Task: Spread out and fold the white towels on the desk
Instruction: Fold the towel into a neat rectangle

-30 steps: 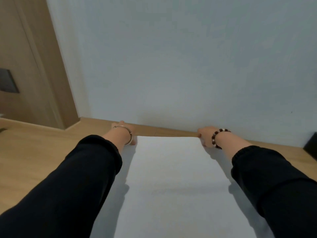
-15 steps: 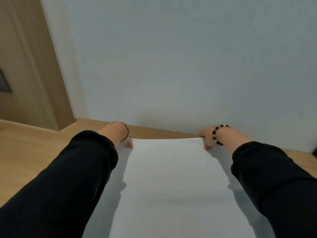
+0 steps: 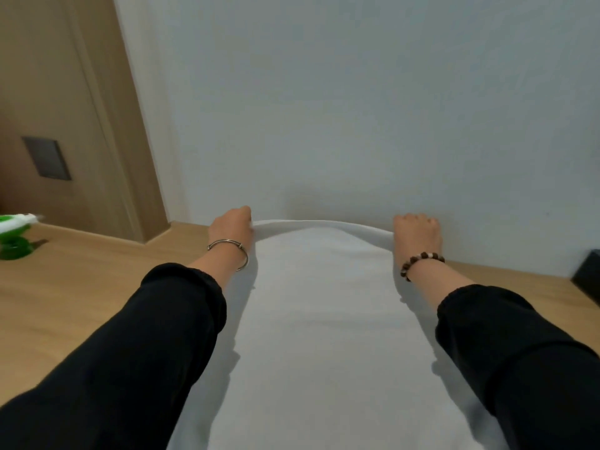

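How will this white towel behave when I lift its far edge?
Probably floppy: the white towel curves loosely between the left hand and right hand. Likely light, since gripping two corners lifts its edge. The rest hugs the desk, so expect draping.

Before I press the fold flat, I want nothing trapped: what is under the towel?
The desk shows around the towel. The left hand and right hand hold its far edge raised; anything beneath the cloth is covered.
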Available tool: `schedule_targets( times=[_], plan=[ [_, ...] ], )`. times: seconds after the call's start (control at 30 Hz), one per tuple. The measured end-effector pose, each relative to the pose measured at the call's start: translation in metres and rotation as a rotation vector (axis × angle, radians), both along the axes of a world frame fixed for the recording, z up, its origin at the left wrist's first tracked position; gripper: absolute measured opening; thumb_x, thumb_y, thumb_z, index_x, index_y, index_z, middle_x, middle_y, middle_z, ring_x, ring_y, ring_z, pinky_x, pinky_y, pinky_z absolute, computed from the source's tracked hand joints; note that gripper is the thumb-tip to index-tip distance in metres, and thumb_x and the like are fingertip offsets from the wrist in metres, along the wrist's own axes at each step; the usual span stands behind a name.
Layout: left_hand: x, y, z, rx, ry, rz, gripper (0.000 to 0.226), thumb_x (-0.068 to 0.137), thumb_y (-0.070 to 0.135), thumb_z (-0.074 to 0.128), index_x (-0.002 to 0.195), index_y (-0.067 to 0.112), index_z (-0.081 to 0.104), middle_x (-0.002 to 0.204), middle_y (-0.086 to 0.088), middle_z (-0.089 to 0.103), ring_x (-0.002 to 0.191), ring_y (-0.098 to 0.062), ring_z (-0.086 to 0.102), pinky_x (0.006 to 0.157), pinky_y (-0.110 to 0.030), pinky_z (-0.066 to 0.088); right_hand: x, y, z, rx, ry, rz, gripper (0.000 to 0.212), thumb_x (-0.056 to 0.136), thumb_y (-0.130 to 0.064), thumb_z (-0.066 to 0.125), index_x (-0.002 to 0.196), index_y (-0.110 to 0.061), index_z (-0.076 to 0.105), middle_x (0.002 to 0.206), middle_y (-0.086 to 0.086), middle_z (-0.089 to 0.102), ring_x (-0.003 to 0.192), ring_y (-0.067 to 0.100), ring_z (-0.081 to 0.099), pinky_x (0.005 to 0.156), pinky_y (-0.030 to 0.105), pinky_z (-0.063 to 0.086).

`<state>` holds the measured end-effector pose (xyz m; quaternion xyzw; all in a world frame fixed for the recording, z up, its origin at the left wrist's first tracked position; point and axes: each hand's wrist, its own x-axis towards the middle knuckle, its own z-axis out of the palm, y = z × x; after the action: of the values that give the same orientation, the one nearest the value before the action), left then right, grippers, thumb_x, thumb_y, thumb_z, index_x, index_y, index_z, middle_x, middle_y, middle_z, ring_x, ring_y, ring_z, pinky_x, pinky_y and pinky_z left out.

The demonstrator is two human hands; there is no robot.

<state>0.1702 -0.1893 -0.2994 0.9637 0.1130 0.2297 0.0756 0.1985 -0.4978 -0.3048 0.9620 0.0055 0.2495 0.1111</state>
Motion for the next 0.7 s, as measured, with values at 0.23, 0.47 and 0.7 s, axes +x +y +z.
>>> schedule_targets(
  times=[0.23, 0.47, 0.7],
  plan=[
    [-0.063, 0.013, -0.013, -0.091, -0.229, -0.161, 0.011, 0.085, 0.002, 0.049, 0.083, 0.013, 0.049, 0.068, -0.009, 0.054, 0.06, -0.029, 0.043, 0.053, -0.032, 0.029, -0.057, -0.016, 0.017, 0.069, -0.089, 0.016, 0.021, 0.08, 0.002, 0.052, 0.092, -0.015, 0.054, 0.095, 0.006, 0.058, 0.095, 0.026, 0.052, 0.079, 0.034, 0.034],
    [-0.143, 0.012, -0.012, -0.097, -0.239, -0.313, 0.012, 0.076, 0.001, 0.056, 0.074, 0.013, 0.053, 0.066, -0.007, 0.057, 0.062, -0.026, 0.044, 0.056, -0.028, 0.028, -0.131, -0.028, 0.021, 0.164, -0.006, 0.058, 0.022, 0.078, 0.005, 0.051, 0.087, -0.015, 0.055, 0.096, 0.008, 0.057, 0.096, 0.028, 0.05, 0.075, 0.032, 0.031],
    [-0.204, -0.009, -0.022, 0.589, 0.477, -0.259, 0.025, 0.09, 0.032, 0.047, 0.113, 0.024, 0.05, 0.121, -0.002, 0.051, 0.112, -0.024, 0.047, 0.079, -0.032, 0.041, -0.201, -0.044, -0.022, -0.019, 0.415, 0.191, 0.025, 0.087, -0.012, 0.047, 0.111, -0.017, 0.049, 0.119, 0.005, 0.046, 0.11, 0.025, 0.045, 0.088, 0.033, 0.042]
  ],
)
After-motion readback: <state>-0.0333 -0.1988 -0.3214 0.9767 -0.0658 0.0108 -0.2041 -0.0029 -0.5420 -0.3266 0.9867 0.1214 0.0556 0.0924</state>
